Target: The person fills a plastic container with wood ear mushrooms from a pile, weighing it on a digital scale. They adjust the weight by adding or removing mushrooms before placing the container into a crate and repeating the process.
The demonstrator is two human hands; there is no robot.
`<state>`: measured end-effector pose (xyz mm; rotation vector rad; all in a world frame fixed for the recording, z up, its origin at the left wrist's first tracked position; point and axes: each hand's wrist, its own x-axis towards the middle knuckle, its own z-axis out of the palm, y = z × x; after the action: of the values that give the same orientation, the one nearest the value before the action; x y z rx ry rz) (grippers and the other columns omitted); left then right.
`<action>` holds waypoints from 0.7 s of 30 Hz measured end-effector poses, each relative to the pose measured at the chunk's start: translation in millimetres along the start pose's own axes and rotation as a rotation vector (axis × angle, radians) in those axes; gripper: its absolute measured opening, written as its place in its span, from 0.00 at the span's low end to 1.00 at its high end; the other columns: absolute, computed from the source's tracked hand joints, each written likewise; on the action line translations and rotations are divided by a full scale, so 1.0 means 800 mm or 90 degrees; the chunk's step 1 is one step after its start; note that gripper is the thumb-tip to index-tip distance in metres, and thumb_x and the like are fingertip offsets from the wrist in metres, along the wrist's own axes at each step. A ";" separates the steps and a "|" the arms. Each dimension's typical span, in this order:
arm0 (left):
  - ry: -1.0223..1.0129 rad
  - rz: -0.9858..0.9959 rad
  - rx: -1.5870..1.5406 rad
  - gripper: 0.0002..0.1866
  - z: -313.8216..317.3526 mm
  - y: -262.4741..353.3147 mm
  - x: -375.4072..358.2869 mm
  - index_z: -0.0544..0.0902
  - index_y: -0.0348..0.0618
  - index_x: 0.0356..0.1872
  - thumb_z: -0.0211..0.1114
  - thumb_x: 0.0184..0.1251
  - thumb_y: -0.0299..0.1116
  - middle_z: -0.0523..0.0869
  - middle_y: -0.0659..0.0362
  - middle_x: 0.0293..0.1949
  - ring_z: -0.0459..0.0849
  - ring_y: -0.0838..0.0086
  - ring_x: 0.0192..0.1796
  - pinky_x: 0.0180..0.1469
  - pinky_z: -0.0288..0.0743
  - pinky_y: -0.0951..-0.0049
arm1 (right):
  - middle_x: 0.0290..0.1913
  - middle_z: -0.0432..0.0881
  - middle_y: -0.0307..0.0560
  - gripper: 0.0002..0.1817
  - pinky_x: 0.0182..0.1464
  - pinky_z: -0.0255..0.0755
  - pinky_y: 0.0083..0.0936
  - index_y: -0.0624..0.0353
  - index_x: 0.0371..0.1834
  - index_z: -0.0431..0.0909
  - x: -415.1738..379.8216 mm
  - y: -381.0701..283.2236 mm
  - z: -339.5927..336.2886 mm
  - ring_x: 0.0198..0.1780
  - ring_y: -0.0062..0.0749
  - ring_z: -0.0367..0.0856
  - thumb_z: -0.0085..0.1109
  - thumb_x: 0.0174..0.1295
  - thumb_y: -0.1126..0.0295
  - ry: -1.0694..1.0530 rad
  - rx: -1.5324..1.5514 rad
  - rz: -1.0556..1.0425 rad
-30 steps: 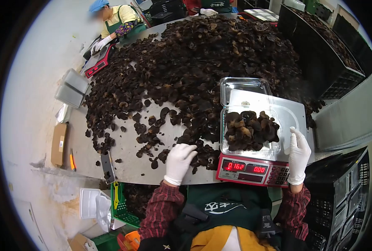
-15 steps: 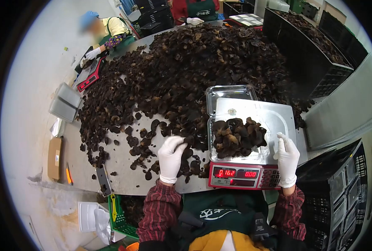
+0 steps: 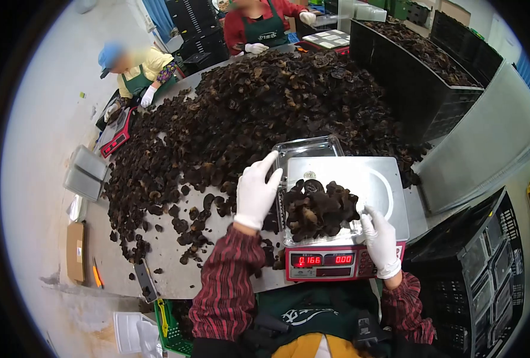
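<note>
A red scale [image 3: 390, 179] with a silver plate shows 0.166 and 0.00. On it a clear plastic box [image 3: 330, 241] holds dark wood-ear mushrooms [image 3: 320, 210], its lid [image 3: 308, 146] folded open toward the back. My left hand [image 3: 257, 192], in a white glove, is at the left side of the box and lid with thumb and fingers apart, nothing visible in it. My right hand [image 3: 380, 241], also gloved, touches or nearly touches the box's right edge; its fingers are close together, and whether they pinch the rim is too small to tell.
A big mushroom heap [image 3: 289, 95] covers the table [image 3: 181, 286]. Two people in green aprons [image 3: 265, 30] [image 3: 138, 82] work across it. A black crate [image 3: 408, 77] stands back right, another stack [image 3: 473, 268] right. A knife [image 3: 97, 274] and cardboard [image 3: 76, 252] lie left.
My left hand has moved up beside the open lid and spread its fingers. My right hand has come nearer the box. The scale reading went from 0.162 to 0.166, and the view has shifted.
</note>
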<state>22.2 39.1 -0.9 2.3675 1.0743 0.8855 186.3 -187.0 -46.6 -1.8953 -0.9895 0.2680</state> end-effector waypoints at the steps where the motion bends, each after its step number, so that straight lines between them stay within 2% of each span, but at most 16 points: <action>1: -0.059 -0.053 -0.077 0.25 0.013 -0.021 0.007 0.77 0.46 0.61 0.60 0.59 0.22 0.85 0.51 0.47 0.83 0.63 0.49 0.55 0.74 0.71 | 0.46 0.83 0.63 0.18 0.50 0.75 0.33 0.68 0.54 0.75 0.000 0.001 0.001 0.49 0.47 0.84 0.54 0.69 0.65 -0.025 -0.013 -0.023; 2: -0.117 -0.105 -0.154 0.29 0.028 -0.040 0.013 0.73 0.49 0.65 0.61 0.59 0.24 0.84 0.51 0.48 0.83 0.61 0.49 0.56 0.74 0.69 | 0.46 0.83 0.63 0.18 0.52 0.74 0.33 0.69 0.54 0.75 -0.001 -0.003 0.002 0.49 0.47 0.83 0.52 0.70 0.65 -0.036 0.014 -0.002; 3: -0.124 -0.132 -0.368 0.32 0.027 -0.036 0.017 0.68 0.47 0.69 0.60 0.60 0.23 0.84 0.52 0.51 0.83 0.68 0.50 0.57 0.73 0.71 | 0.43 0.83 0.61 0.19 0.49 0.75 0.32 0.69 0.54 0.75 -0.001 -0.004 0.002 0.45 0.44 0.84 0.52 0.70 0.63 -0.047 0.047 -0.010; 4: -0.082 -0.136 -0.583 0.32 0.028 -0.031 0.015 0.64 0.43 0.71 0.59 0.65 0.23 0.84 0.53 0.50 0.81 0.74 0.51 0.58 0.71 0.73 | 0.41 0.83 0.59 0.20 0.46 0.76 0.30 0.70 0.54 0.75 0.001 -0.008 0.001 0.42 0.41 0.85 0.52 0.70 0.62 -0.058 0.079 -0.017; 5: -0.029 -0.145 -0.624 0.31 0.026 -0.028 0.012 0.63 0.42 0.72 0.58 0.67 0.23 0.83 0.54 0.51 0.80 0.74 0.52 0.58 0.71 0.73 | 0.41 0.83 0.59 0.20 0.46 0.76 0.30 0.70 0.54 0.75 0.002 -0.011 -0.003 0.42 0.41 0.85 0.52 0.70 0.62 -0.051 0.079 -0.016; 7: 0.029 -0.151 -0.642 0.28 0.013 -0.025 0.000 0.63 0.42 0.71 0.57 0.72 0.26 0.82 0.55 0.52 0.78 0.77 0.53 0.59 0.69 0.75 | 0.32 0.81 0.52 0.19 0.36 0.75 0.26 0.69 0.53 0.75 0.004 -0.020 -0.013 0.33 0.33 0.83 0.57 0.68 0.63 -0.143 0.216 0.212; 8: 0.043 -0.140 -0.607 0.26 0.007 -0.022 -0.004 0.65 0.42 0.70 0.57 0.73 0.28 0.82 0.56 0.52 0.78 0.79 0.53 0.58 0.69 0.78 | 0.32 0.81 0.52 0.19 0.36 0.75 0.26 0.69 0.53 0.75 0.004 -0.023 -0.010 0.33 0.33 0.83 0.57 0.68 0.63 -0.140 0.217 0.215; 10: 0.071 -0.086 -0.521 0.23 0.000 -0.021 -0.015 0.70 0.41 0.67 0.57 0.74 0.36 0.83 0.57 0.52 0.79 0.76 0.54 0.59 0.69 0.74 | 0.27 0.76 0.44 0.15 0.29 0.72 0.22 0.66 0.51 0.77 0.006 -0.030 -0.002 0.29 0.19 0.77 0.60 0.66 0.68 0.093 0.150 0.118; 11: 0.073 -0.086 -0.522 0.23 0.000 -0.022 -0.017 0.70 0.41 0.67 0.57 0.74 0.36 0.83 0.57 0.52 0.79 0.76 0.54 0.59 0.69 0.74 | 0.27 0.76 0.42 0.19 0.28 0.71 0.25 0.64 0.51 0.77 0.008 -0.026 -0.004 0.26 0.23 0.75 0.67 0.57 0.71 0.133 -0.043 -0.030; 12: 0.087 -0.095 -0.526 0.21 0.000 -0.024 -0.021 0.73 0.39 0.63 0.57 0.74 0.36 0.83 0.57 0.50 0.80 0.76 0.51 0.56 0.71 0.75 | 0.27 0.76 0.42 0.19 0.28 0.71 0.25 0.64 0.51 0.77 0.008 -0.036 -0.005 0.26 0.23 0.75 0.67 0.57 0.71 0.131 -0.043 -0.031; 14: 0.100 -0.103 -0.527 0.19 -0.005 -0.024 -0.030 0.76 0.38 0.60 0.57 0.74 0.35 0.84 0.58 0.48 0.81 0.77 0.49 0.53 0.73 0.76 | 0.27 0.75 0.43 0.23 0.30 0.71 0.26 0.62 0.51 0.77 0.008 -0.073 0.001 0.25 0.30 0.75 0.71 0.51 0.70 0.029 -0.112 -0.287; 15: 0.107 -0.129 -0.535 0.17 -0.009 -0.019 -0.036 0.78 0.36 0.58 0.57 0.74 0.35 0.85 0.58 0.46 0.81 0.77 0.46 0.49 0.74 0.77 | 0.25 0.71 0.45 0.23 0.31 0.70 0.32 0.62 0.47 0.76 0.009 -0.082 0.013 0.26 0.38 0.74 0.70 0.53 0.60 0.017 -0.158 -0.332; 17: 0.127 -0.151 -0.559 0.15 -0.017 -0.003 -0.051 0.81 0.33 0.51 0.56 0.74 0.33 0.86 0.57 0.39 0.82 0.78 0.37 0.39 0.75 0.78 | 0.25 0.72 0.47 0.14 0.31 0.71 0.34 0.60 0.38 0.76 0.021 -0.081 0.034 0.27 0.41 0.75 0.66 0.55 0.65 -0.015 -0.235 -0.362; 19: 0.064 -0.181 -0.614 0.16 -0.033 0.005 -0.078 0.80 0.33 0.50 0.53 0.76 0.36 0.85 0.56 0.37 0.83 0.75 0.36 0.36 0.76 0.77 | 0.25 0.73 0.47 0.10 0.31 0.71 0.35 0.59 0.34 0.75 0.026 -0.074 0.047 0.27 0.42 0.76 0.65 0.56 0.67 -0.036 -0.243 -0.394; 21: -0.034 -0.206 -0.737 0.20 -0.046 -0.006 -0.112 0.79 0.33 0.52 0.51 0.77 0.42 0.85 0.54 0.37 0.84 0.72 0.37 0.35 0.78 0.75 | 0.24 0.74 0.47 0.07 0.31 0.71 0.36 0.59 0.31 0.75 0.020 -0.095 0.043 0.28 0.43 0.76 0.64 0.54 0.74 -0.033 -0.133 -0.394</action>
<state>-50.8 -23.6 -11.5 1.2106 0.6010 0.9400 138.0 -136.3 1.2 -1.6672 -1.6286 -0.1573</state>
